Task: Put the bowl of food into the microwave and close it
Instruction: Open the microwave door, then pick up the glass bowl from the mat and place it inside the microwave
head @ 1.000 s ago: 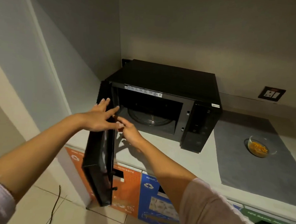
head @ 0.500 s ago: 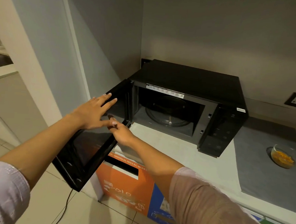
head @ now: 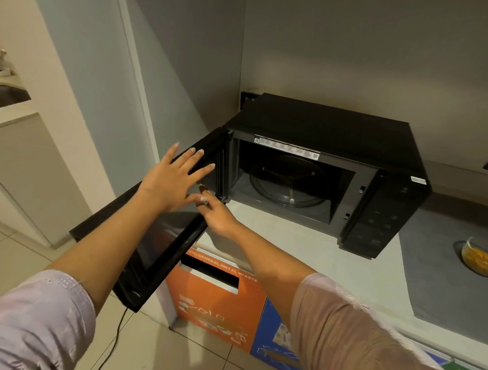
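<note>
Door wider now under flat, wide-spread left hand; right hand loose; bowl aside.

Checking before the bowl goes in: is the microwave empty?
Empty, apart from its glass turntable. The microwave door is swung open, and the bowl of food sits on the grey mat.

Open black microwave, left hand flat on door, right hand seemingly touching its edge, bowl far right.
</note>
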`<state>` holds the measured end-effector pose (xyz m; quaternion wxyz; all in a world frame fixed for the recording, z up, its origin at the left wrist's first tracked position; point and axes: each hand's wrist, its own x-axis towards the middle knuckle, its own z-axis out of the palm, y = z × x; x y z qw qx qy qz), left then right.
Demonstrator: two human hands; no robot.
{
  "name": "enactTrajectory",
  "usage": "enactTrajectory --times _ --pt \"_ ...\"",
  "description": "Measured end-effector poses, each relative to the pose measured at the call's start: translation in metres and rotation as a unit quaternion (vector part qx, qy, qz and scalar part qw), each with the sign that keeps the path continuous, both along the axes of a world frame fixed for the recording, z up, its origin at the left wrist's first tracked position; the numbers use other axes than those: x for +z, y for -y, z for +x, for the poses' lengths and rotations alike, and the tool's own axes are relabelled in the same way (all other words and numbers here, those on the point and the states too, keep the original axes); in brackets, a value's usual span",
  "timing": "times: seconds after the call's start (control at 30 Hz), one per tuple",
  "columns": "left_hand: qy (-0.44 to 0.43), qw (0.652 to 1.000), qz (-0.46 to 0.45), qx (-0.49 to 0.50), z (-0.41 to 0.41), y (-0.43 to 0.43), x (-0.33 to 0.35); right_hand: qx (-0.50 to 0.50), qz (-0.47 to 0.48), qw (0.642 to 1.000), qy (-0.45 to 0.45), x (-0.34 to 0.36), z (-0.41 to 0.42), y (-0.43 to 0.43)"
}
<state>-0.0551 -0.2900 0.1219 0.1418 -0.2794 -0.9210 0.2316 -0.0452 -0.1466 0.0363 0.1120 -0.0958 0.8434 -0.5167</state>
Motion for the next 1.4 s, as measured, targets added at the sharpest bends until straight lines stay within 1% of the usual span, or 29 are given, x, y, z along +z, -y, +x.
enactTrajectory --times 0.03,0.1,0.17,0.23,0.33,0.43,0.6,0.73,0.83,0.97,1.03,1.13,1.23,1.4 --pt "-0.022 1.0 0.0 -0.003 0.002 -0.006 -0.005 -0.009 -0.008 1.0 0.003 -0.002 -0.001 -0.003" --pt "-0.032 0.998 0.043 -0.021 0.006 -0.019 -0.018 -0.03 -0.023 0.999 0.013 -0.006 -0.001 -0.012" --pt "0.002 0.992 0.117 -0.042 0.009 -0.036 -0.036 -0.054 -0.024 0.998 -0.002 -0.01 0.002 -0.026" --pt "0.061 0.971 0.225 -0.044 0.01 -0.051 -0.058 -0.074 -0.025 0.997 -0.027 -0.014 0.008 -0.043" --pt "0.172 0.911 0.373 -0.021 0.014 -0.077 -0.085 -0.123 -0.039 0.991 -0.031 -0.022 0.02 -0.072" --pt "0.265 0.849 0.457 -0.018 0.016 -0.109 -0.102 -0.183 -0.049 0.981 -0.037 -0.033 0.034 -0.103" --pt "0.411 0.742 0.529 -0.026 0.025 -0.181 -0.114 -0.298 -0.075 0.95 -0.057 -0.048 0.068 -0.16" --pt "0.493 0.64 0.588 -0.044 0.051 -0.249 -0.109 -0.367 -0.086 0.924 -0.061 -0.051 0.099 -0.21" --pt "0.54 0.592 0.595 -0.06 0.067 -0.301 -0.108 -0.409 -0.09 0.905 -0.074 -0.048 0.123 -0.262" --pt "0.574 0.562 0.589 -0.084 0.084 -0.369 -0.109 -0.454 -0.082 0.883 -0.085 -0.041 0.151 -0.33" --pt "0.588 0.553 0.583 -0.095 0.091 -0.405 -0.11 -0.473 -0.081 0.873 -0.081 -0.038 0.163 -0.365" --pt "0.597 0.554 0.571 -0.101 0.101 -0.458 -0.11 -0.503 -0.073 0.857 -0.082 -0.04 0.176 -0.417" --pt "0.608 0.543 0.568 -0.113 0.111 -0.511 -0.106 -0.536 -0.074 0.837 -0.08 -0.043 0.187 -0.47" --pt "0.599 0.563 0.556 -0.123 0.115 -0.582 -0.11 -0.573 -0.073 0.814 -0.061 -0.055 0.201 -0.545"
